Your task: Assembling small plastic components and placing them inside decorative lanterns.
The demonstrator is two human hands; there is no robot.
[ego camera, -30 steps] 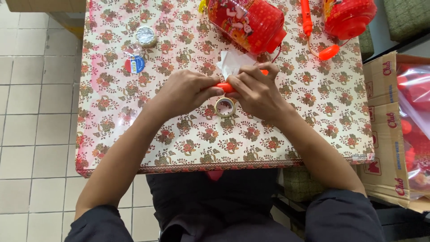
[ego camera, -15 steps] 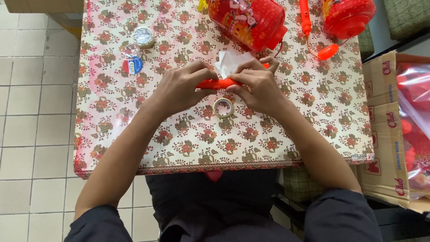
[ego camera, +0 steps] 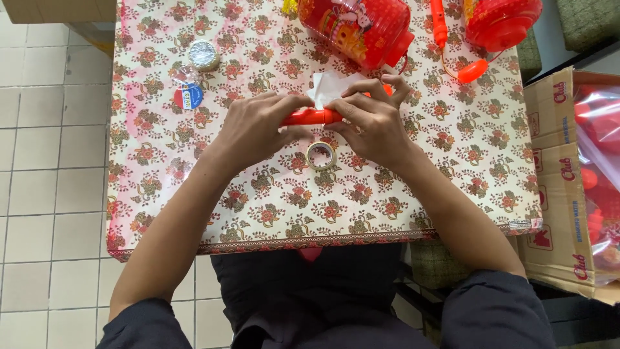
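Observation:
Both hands meet over the middle of a table covered in a floral cloth [ego camera: 452, 168]. My left hand [ego camera: 255, 129] and my right hand [ego camera: 374, 119] grip the two ends of a short orange-red plastic stick [ego camera: 311, 117], held level just above the cloth. A piece of white tissue-like paper [ego camera: 328, 86] lies right behind the stick, partly under my right fingers. A small roll of clear tape [ego camera: 321, 156] sits flat on the cloth just in front of my hands.
A red plastic lantern [ego camera: 361, 26] lies at the back, a second red lantern [ego camera: 504, 22] at the back right with an orange stick and cord [ego camera: 452, 52]. A foil-topped cup [ego camera: 204, 55] and round sticker [ego camera: 188, 97] sit left. A cardboard box [ego camera: 568, 181] stands right.
Both hands have shifted slightly toward the back of the table with the orange stick, which now shows more fully between them. The tape roll has stayed in place.

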